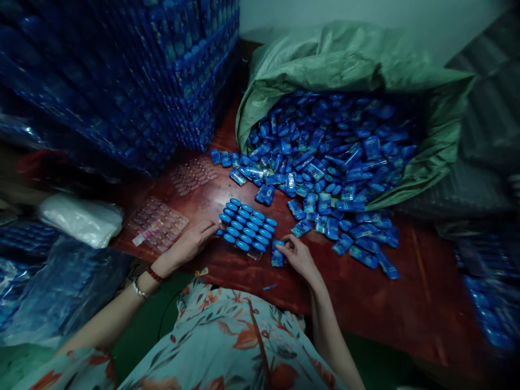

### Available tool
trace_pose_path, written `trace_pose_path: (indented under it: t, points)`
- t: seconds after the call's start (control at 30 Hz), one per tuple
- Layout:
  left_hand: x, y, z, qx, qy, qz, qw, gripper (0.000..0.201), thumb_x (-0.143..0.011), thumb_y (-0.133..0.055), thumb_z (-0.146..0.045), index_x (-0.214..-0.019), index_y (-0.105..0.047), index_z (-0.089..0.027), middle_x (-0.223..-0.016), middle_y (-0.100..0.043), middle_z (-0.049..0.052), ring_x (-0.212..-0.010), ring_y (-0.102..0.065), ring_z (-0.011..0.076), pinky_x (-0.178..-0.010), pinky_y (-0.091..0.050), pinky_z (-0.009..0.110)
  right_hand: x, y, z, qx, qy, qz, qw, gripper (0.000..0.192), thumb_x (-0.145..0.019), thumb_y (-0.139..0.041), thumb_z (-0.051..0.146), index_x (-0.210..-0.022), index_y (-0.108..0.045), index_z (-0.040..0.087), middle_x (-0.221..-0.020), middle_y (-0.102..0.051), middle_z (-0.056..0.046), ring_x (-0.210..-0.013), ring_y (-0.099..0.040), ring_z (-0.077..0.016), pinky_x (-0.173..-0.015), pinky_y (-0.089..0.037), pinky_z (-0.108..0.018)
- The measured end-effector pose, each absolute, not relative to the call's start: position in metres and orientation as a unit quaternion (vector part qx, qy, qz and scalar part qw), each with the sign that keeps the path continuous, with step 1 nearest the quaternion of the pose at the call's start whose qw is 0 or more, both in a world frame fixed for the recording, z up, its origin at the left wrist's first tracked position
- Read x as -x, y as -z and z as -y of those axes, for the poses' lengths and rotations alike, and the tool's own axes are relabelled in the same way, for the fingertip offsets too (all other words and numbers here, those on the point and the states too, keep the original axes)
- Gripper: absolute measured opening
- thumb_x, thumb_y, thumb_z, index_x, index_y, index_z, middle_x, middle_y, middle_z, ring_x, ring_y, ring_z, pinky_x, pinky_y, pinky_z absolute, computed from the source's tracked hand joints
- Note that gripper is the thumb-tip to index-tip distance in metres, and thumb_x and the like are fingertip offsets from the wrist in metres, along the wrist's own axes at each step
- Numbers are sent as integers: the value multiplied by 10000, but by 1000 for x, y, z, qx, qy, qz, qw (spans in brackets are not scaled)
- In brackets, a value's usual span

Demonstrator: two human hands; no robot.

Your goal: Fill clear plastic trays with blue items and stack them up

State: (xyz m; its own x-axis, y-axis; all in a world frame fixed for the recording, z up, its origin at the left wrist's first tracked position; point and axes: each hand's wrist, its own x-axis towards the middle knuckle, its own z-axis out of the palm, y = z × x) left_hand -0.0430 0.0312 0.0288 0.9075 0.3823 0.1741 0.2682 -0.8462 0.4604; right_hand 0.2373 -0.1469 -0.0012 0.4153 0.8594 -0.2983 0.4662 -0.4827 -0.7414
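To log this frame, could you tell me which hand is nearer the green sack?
Right. The right hand is just below the pieces spilling from the green sack; the left hand lies beyond the filled tray.

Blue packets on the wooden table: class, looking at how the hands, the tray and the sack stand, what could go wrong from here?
1. The filled tray lies near the table's front edge; the left hand touching it might push it off.
2. The loose pile spilling from the green sack could slide onto the tray.
3. The right hand grips one packet by its fingertips; it may slip.
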Motion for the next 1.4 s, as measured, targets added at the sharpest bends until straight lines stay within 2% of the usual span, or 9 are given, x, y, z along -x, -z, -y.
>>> trace_pose_path:
  t: [0.07,0.2,0.33,0.47,0.63,0.8,0.97,1.1,1.4]
  points:
    - [42,-30,-30,-954,-128,-172,211,296,-934,-328,-107,-1167,-507,-148,-934,-561,73,-812,-536,147,-735,-486,264,-236,-2,149,799,-321,430,271,294,-814,-498,479,-872,-578,201,-672,-595,-8,-651,-577,-180,-615,-428,-277]
    - [46,-29,-24,-959,-109,-170,197,323,-942,-297,-123,-1190,-502,-152,-915,-551,74,-800,-532,155,-730,-492,277,-229,-10,154,834,-261,440,205,324,-902,-374,449,-976,-590,219,-963,-660,-75,-877,-621,-217,-740,-434,-311]
    - [60,-21,-13,-958,-141,-182,171,369,-943,-284,-114,-1273,-439,-167,-953,-555,86,-853,-548,165,-761,-505,290,-222,-9,157,847,-239,449,151,354,-880,-438,482,-1093,-537,217,-1092,-630,-110,-964,-607,-261,-729,-442,-331]
    - [63,-16,-13,-948,-187,-206,153,371,-944,-308,-109,-1297,-406,-170,-1035,-551,103,-933,-552,168,-806,-505,293,-223,-1,154,808,-255,501,175,313,-814,-535,477,-972,-535,207,-909,-647,-86,-834,-609,-249,-666,-442,-327]
    - [47,-18,-32,-964,-148,-167,147,371,-935,-294,-87,-1270,-433,-162,-1014,-559,92,-924,-554,168,-793,-507,299,-229,6,146,774,-356,425,305,303,-702,-612,487,-790,-500,220,-614,-540,35,-535,-538,-152,-515,-421,-273]
    - [40,-27,-45,-973,-80,-142,164,381,-892,-324,-35,-1222,-469,-157,-1024,-558,89,-913,-547,170,-811,-490,294,-231,4,149,726,-459,300,415,390,-671,-614,486,-925,-553,196,-559,-500,80,-401,-510,-116,-371,-388,-231]
    - [41,-36,-42,-976,-24,-124,180,390,-860,-327,-18,-1169,-510,-171,-1051,-559,89,-970,-537,190,-877,-465,329,-234,2,154,723,-478,309,391,441,-780,-545,399,-1141,-605,153,-511,-595,35,-437,-582,-137,-464,-501,-266]
    - [44,-35,-33,-971,-25,-130,199,422,-855,-322,-33,-1217,-487,-174,-1078,-557,85,-1006,-531,197,-891,-463,345,-235,4,157,729,-481,291,391,423,-830,-488,379,-1161,-616,150,-528,-609,19,-468,-617,-147,-492,-536,-286]
    - [45,-32,-23,-970,-18,-151,188,425,-844,-336,-34,-1231,-485,-127,-1058,-563,122,-972,-535,220,-880,-473,366,-231,-4,153,754,-435,361,334,413,-859,-396,404,-1142,-617,200,-499,-570,23,-445,-571,-173,-481,-502,-316]
